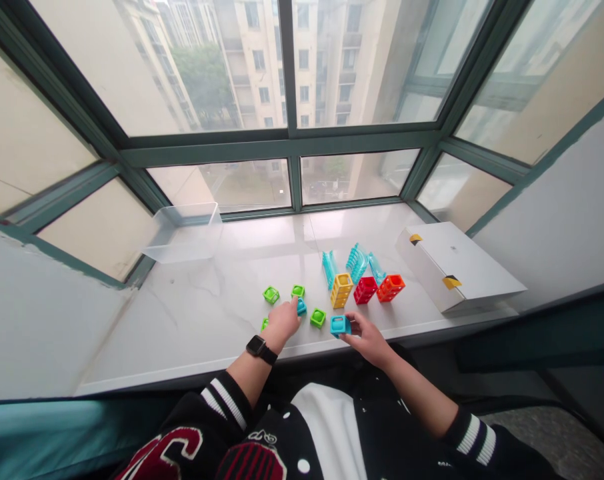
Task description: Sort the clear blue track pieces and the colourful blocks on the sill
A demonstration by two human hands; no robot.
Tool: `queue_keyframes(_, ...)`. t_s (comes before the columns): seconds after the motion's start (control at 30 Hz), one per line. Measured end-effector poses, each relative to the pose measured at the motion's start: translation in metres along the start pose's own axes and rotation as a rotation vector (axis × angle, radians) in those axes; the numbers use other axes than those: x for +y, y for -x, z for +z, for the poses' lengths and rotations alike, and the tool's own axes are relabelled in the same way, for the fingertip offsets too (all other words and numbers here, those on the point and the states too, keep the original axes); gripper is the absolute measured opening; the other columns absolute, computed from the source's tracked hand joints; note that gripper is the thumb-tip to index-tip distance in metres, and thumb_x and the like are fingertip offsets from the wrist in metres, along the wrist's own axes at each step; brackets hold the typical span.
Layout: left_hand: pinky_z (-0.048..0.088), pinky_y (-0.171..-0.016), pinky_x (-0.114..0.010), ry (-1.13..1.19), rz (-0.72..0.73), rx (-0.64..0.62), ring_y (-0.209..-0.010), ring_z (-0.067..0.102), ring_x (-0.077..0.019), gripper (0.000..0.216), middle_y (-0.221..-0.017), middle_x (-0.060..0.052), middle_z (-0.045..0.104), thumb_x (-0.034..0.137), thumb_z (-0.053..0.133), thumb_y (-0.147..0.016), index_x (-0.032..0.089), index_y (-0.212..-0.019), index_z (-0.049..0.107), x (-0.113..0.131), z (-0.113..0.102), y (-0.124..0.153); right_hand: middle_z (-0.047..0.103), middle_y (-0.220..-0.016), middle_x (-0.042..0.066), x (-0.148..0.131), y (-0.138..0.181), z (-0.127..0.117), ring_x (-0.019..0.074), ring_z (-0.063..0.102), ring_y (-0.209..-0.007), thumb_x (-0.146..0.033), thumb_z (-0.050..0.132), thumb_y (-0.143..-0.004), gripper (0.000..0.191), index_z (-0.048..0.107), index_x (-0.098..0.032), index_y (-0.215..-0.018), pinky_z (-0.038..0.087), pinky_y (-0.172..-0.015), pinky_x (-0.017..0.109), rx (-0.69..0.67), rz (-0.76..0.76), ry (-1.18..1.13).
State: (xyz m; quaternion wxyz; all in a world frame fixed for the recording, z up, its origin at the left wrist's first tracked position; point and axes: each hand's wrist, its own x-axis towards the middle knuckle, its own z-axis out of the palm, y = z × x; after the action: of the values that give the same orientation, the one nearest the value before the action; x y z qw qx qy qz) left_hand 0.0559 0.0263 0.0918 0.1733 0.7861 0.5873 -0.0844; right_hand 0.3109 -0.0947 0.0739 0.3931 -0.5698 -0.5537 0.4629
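Note:
My left hand (282, 321), with a black watch on the wrist, rests on the white sill and its fingers close around a small teal block (301, 306). My right hand (365, 333) grips a teal cube-shaped block (339, 325) near the sill's front edge. Small green blocks lie around the left hand (271, 295), (297, 291), (318, 317). Behind stand a yellow tower block (341, 289), a red one (365, 289) and an orange one (391, 287), with teal ramp pieces (358, 261) behind them.
A clear plastic tub (182, 233) sits at the back left of the sill. A white cardboard box (452, 265) lies at the right. Window frames close off the far side; a white wall (557, 220) rises on the right.

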Motion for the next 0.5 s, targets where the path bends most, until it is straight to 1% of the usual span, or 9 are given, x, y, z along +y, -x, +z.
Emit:
queue_keyframes(0.03, 0.054, -0.083, -0.038, 0.010, -0.001, 0.009, -0.110, 0.072, -0.0344, 0.061, -0.122, -0.019, 0.074, 0.036, 0.063, -0.094, 0.019, -0.151, 0.049, -0.007, -0.004, 0.005, 0.075, -0.111, 0.007, 0.000, 0.000, 0.001, 0.0264, 0.074, -0.101, -0.044, 0.078, -0.084, 0.045, 0.059, -0.023, -0.119, 0.061, -0.095, 0.044, -0.002, -0.008, 0.010)
queue_keyframes(0.1, 0.053, -0.083, -0.036, 0.046, -0.020, 0.050, -0.108, 0.073, -0.0307, 0.052, -0.117, -0.015, 0.076, 0.043, 0.058, -0.098, 0.022, -0.146, 0.053, -0.029, -0.012, 0.015, 0.074, -0.110, 0.006, 0.000, -0.001, 0.003, 0.0258, 0.073, -0.100, -0.041, 0.077, -0.084, 0.042, 0.059, -0.023, -0.118, 0.060, -0.096, 0.044, -0.002, -0.032, 0.029)
queue_keyframes(0.17, 0.052, -0.083, -0.034, 0.135, -0.075, 0.169, -0.102, 0.073, -0.0273, 0.042, -0.109, -0.011, 0.077, 0.046, 0.050, -0.102, 0.023, -0.135, 0.060, -0.059, -0.016, 0.022, 0.074, -0.110, 0.006, 0.000, -0.002, 0.006, 0.0250, 0.073, -0.100, -0.037, 0.077, -0.083, 0.040, 0.058, -0.024, -0.116, 0.059, -0.096, 0.044, 0.002, -0.055, 0.043)
queue_keyframes(0.23, 0.052, -0.081, -0.034, 0.191, -0.151, 0.280, -0.098, 0.073, -0.0261, 0.037, -0.107, -0.009, 0.077, 0.047, 0.047, -0.104, 0.022, -0.125, 0.064, -0.093, -0.014, 0.025, 0.073, -0.110, 0.005, -0.001, -0.004, 0.010, 0.0242, 0.072, -0.100, -0.033, 0.076, -0.082, 0.037, 0.058, -0.024, -0.113, 0.059, -0.097, 0.043, -0.004, -0.072, 0.051)
queue_keyframes(0.3, 0.053, -0.083, -0.035, 0.201, -0.210, 0.352, -0.100, 0.071, -0.0261, 0.034, -0.109, -0.010, 0.075, 0.046, 0.047, -0.103, 0.021, -0.115, 0.067, -0.123, -0.004, 0.024, 0.072, -0.111, 0.005, -0.002, -0.007, 0.015, 0.0236, 0.071, -0.100, -0.031, 0.075, -0.082, 0.036, 0.059, -0.024, -0.113, 0.058, -0.098, 0.043, -0.017, -0.085, 0.058)
queue_keyframes(0.37, 0.053, -0.088, -0.036, 0.191, -0.223, 0.368, -0.102, 0.070, -0.0265, 0.031, -0.110, -0.012, 0.075, 0.042, 0.049, -0.102, 0.020, -0.110, 0.068, -0.144, 0.010, 0.020, 0.072, -0.112, 0.005, -0.004, -0.010, 0.022, 0.0235, 0.071, -0.101, -0.030, 0.074, -0.082, 0.036, 0.059, -0.025, -0.115, 0.058, -0.098, 0.043, -0.019, -0.099, 0.075)
queue_keyframes(0.43, 0.052, -0.093, -0.037, 0.189, -0.221, 0.356, -0.104, 0.070, -0.0266, 0.028, -0.111, -0.012, 0.075, 0.039, 0.052, -0.101, 0.019, -0.108, 0.069, -0.153, 0.025, 0.015, 0.071, -0.113, 0.004, -0.004, -0.012, 0.027, 0.0233, 0.070, -0.101, -0.030, 0.074, -0.082, 0.037, 0.060, -0.026, -0.116, 0.057, -0.097, 0.043, -0.007, -0.114, 0.109)
queue_keyframes(0.5, 0.052, -0.097, -0.038, 0.198, -0.211, 0.356, -0.105, 0.069, -0.0268, 0.029, -0.111, -0.013, 0.075, 0.039, 0.053, -0.100, 0.018, -0.110, 0.069, -0.153, 0.036, 0.010, 0.071, -0.115, 0.004, 0.000, -0.013, 0.029, 0.0230, 0.069, -0.101, -0.029, 0.073, -0.082, 0.036, 0.061, -0.026, -0.116, 0.057, -0.096, 0.042, 0.012, -0.125, 0.153)
